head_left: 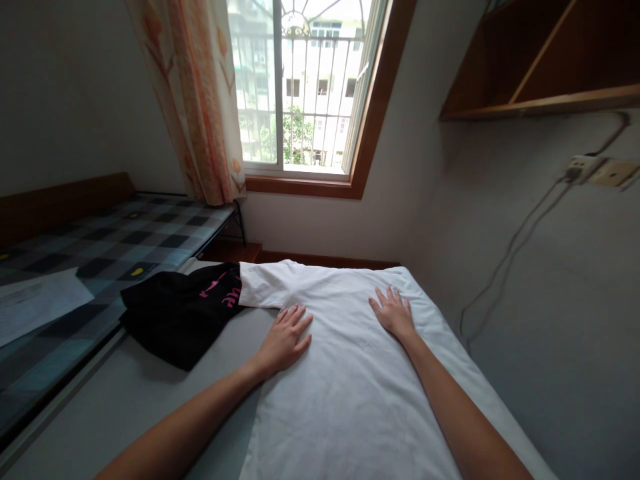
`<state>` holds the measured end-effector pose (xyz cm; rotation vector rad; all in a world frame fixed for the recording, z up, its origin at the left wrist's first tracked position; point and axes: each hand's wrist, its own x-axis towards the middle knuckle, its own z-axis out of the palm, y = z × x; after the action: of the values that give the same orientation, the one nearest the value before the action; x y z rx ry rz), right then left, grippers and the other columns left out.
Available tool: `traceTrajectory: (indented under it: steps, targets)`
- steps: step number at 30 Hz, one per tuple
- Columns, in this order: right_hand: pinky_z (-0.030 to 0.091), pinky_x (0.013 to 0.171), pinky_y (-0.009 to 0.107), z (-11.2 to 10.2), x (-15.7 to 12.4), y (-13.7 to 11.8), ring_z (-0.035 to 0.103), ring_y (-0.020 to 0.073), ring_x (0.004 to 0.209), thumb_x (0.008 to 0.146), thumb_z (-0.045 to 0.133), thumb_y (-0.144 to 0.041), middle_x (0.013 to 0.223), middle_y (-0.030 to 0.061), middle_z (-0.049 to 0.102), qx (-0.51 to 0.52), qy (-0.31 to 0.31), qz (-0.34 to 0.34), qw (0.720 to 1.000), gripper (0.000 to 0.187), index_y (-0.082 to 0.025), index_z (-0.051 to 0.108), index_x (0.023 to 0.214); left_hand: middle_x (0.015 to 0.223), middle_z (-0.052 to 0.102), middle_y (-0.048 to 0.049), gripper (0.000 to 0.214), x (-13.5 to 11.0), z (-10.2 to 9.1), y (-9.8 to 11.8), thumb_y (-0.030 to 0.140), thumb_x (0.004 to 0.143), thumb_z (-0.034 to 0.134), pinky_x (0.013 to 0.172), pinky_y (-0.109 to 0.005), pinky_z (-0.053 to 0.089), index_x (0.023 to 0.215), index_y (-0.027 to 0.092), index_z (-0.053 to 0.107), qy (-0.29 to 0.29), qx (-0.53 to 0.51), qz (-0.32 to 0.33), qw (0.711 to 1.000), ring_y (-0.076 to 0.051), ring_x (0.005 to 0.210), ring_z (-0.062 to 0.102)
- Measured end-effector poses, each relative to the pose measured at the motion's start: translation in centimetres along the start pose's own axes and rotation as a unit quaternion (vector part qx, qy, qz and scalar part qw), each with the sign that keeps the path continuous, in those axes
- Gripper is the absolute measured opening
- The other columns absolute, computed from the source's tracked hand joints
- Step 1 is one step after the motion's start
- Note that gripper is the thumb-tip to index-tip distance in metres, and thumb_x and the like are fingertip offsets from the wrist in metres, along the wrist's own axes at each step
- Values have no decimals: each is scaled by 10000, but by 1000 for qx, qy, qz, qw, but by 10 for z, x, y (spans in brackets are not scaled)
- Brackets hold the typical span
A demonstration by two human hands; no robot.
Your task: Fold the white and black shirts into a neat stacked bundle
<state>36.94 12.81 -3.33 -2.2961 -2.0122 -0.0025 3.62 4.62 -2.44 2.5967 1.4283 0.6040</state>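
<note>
A white T-shirt point(345, 373) lies spread on a pale table-like surface point(220, 353), one sleeve stretched out to the left. My left hand point(286, 339) rests flat near the shirt's left edge, just below that sleeve, fingers spread. On the shirt's upper right part lies my right hand point(393, 312), palm down with its fingers apart. Neither hand grips anything. A black garment point(180, 313) with pink lettering lies left of the shirt, touching or partly under the sleeve's end.
On the left stands a bed point(165, 217) with a checked cover, a paper sheet point(43, 300) on it. A curtain point(200, 100) hangs beside the barred window point(310, 100). A wooden shelf point(545, 97) and a wall socket point(583, 168) with a hanging cord are on the right.
</note>
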Motion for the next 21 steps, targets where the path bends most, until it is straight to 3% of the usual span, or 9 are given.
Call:
traceTrajectory:
  steps: [4, 10, 21]
  targets:
    - [211, 1114, 530, 0, -3, 0, 226, 329, 1426, 975, 248, -506, 1552, 128, 289, 6, 33, -15, 999, 576, -218, 431, 1438, 1497, 413, -58, 457, 0, 0, 0, 390, 936, 447, 1155, -457, 256, 1371, 260, 494, -3, 3, 4, 1000, -254, 1400, 321]
    - [252, 1126, 423, 0, -2, 6, 376, 254, 1360, 974, 308, -379, 1466, 94, 451, 28, 50, -125, 991, 479, -191, 533, 1353, 1492, 420, -56, 455, 1, 0, -1, 397, 935, 452, 1151, -465, 262, 1369, 265, 495, -1, 1, 7, 1000, -254, 1395, 329]
    - [281, 1108, 402, 1, -17, -9, 391, 249, 1352, 962, 341, -278, 1446, 114, 473, 26, 74, -35, 996, 438, -171, 540, 1338, 1486, 426, -71, 449, 0, 3, -5, 391, 934, 456, 1144, -471, 271, 1356, 249, 516, 0, 5, 12, 1000, -268, 1392, 333]
